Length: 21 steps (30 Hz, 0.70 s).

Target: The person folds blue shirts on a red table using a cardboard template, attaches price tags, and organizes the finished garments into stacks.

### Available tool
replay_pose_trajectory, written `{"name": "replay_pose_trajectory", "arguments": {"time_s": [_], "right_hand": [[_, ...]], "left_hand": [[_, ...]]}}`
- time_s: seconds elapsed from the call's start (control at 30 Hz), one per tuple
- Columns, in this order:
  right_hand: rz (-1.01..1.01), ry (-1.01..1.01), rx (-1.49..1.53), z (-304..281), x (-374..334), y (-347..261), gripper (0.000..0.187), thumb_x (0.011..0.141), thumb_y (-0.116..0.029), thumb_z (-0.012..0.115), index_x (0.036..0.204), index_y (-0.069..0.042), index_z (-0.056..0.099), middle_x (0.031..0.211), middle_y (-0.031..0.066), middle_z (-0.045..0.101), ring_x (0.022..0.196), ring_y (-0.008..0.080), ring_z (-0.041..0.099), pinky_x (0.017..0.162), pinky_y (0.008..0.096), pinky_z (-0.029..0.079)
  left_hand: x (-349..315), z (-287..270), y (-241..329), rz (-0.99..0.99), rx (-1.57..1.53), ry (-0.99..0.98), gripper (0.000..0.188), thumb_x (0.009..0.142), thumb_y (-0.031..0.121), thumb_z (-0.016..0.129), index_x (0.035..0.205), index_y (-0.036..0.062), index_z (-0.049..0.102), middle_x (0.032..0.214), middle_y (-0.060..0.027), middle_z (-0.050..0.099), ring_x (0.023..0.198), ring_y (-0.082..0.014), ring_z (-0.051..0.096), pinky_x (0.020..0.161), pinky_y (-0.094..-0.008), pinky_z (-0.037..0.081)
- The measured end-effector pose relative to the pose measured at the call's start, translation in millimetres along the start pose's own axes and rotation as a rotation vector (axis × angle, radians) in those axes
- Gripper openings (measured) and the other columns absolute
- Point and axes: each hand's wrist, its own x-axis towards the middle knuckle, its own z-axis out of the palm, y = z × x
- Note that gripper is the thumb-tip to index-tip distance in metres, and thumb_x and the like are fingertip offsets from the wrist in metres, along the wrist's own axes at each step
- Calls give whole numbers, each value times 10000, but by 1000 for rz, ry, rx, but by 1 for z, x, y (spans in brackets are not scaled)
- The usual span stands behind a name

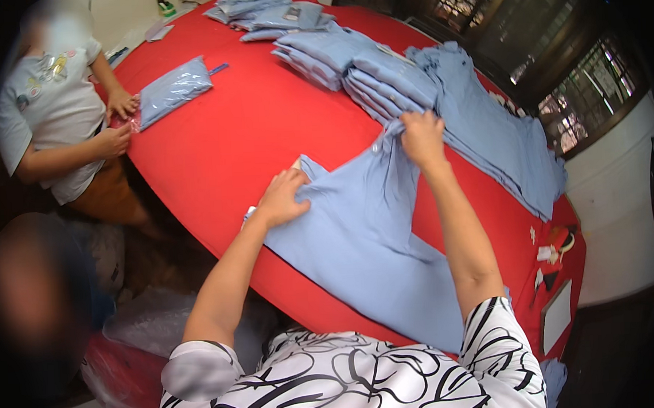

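A light blue cloth garment [349,210] lies spread across the near part of the red table, its long lower part running toward my body at the right. My right hand [423,138] is closed on a bunched edge of it and raises that part into folds beside the stacked garments. On the garment's left end rests my left hand [283,198], fingers and thumb apart, touching the cloth. A small white tag [250,212] shows beside my left wrist. Whether the garment is a shirt or trousers, I cannot tell.
Stacks of folded blue garments [391,81] stand beyond my right hand, with loose blue garments [492,135] along the right. A co-worker [60,106] at the left handles a plastic-wrapped blue package [175,92]. Scissors [564,242] lie on the red tablecloth [229,142] at the right edge.
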Motion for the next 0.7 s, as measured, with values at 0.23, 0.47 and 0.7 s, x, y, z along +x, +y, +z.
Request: {"name": "replay_pose_trajectory", "arguments": {"time_s": [0.23, 0.47, 0.7], "right_hand": [[10, 45, 254, -181, -186, -30, 421, 604, 9, 674, 1011, -84, 617, 914, 85, 584, 901, 304, 516, 885, 428, 376], [674, -185, 773, -136, -380, -40, 326, 759, -47, 716, 1077, -64, 648, 1062, 102, 578, 948, 280, 523, 860, 364, 421], [404, -24, 623, -124, -307, -76, 145, 788, 48, 600, 892, -22, 673, 969, 91, 579, 836, 216, 560, 728, 297, 447]], "left_hand": [[4, 1, -6, -50, -159, 2, 251, 749, 31, 655, 991, 70, 605, 1024, -110, 600, 1058, -299, 539, 931, -400, 426], [10, 3, -9, -61, -286, -56, 273, 715, -17, 612, 978, 53, 590, 991, -79, 600, 1036, -261, 530, 913, -367, 438], [15, -18, -3, -65, -315, -279, 251, 691, -76, 521, 895, 52, 591, 1121, -49, 596, 1118, -258, 498, 1009, -350, 382]]}}
